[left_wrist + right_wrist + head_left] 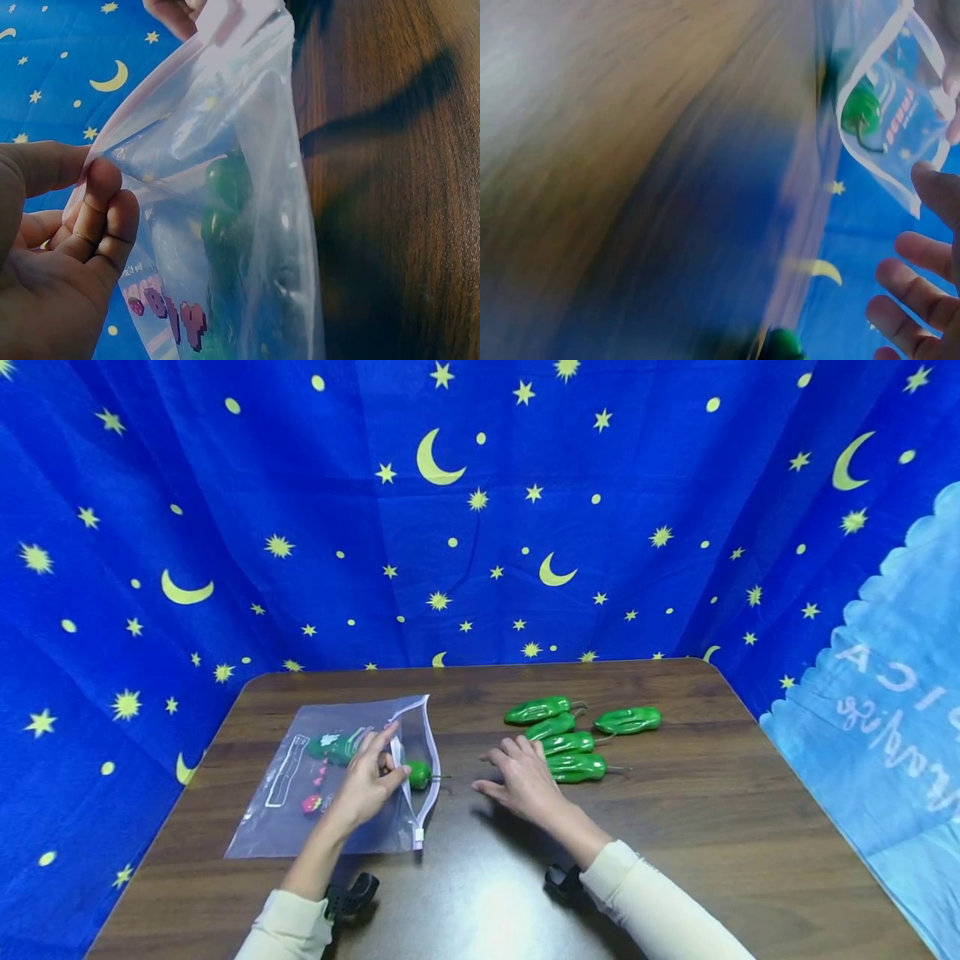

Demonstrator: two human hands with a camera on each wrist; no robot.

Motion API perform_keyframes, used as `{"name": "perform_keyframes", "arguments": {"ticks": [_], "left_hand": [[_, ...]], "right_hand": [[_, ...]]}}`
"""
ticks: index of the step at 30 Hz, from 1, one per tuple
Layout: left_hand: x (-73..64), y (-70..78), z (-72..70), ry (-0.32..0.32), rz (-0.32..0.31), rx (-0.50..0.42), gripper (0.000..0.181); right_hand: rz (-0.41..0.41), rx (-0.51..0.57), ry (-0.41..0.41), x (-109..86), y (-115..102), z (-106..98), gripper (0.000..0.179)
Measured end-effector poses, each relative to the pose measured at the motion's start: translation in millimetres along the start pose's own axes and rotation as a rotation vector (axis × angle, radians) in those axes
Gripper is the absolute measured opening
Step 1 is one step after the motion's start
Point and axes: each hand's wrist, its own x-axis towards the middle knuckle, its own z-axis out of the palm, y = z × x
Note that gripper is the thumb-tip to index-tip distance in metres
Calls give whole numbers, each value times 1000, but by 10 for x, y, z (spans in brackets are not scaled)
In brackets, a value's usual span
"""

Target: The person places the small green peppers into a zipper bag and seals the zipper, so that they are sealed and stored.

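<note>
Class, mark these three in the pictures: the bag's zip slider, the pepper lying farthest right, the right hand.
Zip slider [418, 836]: head view, its white body.
Pepper farthest right [628, 721]: head view, middle of its body.
Right hand [523, 779]: head view, back of the hand.

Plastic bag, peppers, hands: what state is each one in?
Plastic bag: unzipped, mouth gaping.
Zip slider: at the mouth's near end.
Green pepper at the mouth: inside, stem toward the opening.
Five other peppers: loose on the table.
Left hand: pinching the bag's rim.
Right hand: fingers apart, holding nothing.
</note>
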Motion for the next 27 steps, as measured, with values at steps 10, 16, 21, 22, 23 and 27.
{"name": "perform_keyframes", "arguments": {"ticks": [10, 16, 21, 22, 23, 27], "left_hand": [[8, -28, -15, 6, 13, -4, 73], [2, -46, -17, 16, 29, -3, 72], [9, -64, -15, 19, 29, -14, 72], [10, -65, -17, 21, 29, -16, 72], [11, -68, -18, 21, 30, -15, 72], [15, -79, -22, 21, 32, -10, 72]], "right_hand": [[129, 49, -25, -170, 264, -129, 43], [170, 47, -32, -263, 405, -182, 42], [202, 31, -13, -339, 547, -237, 44], [207, 29, -6, -353, 577, -248, 44], [212, 26, 0, -369, 607, -259, 44], [235, 21, 10, -428, 720, -291, 44]]}}
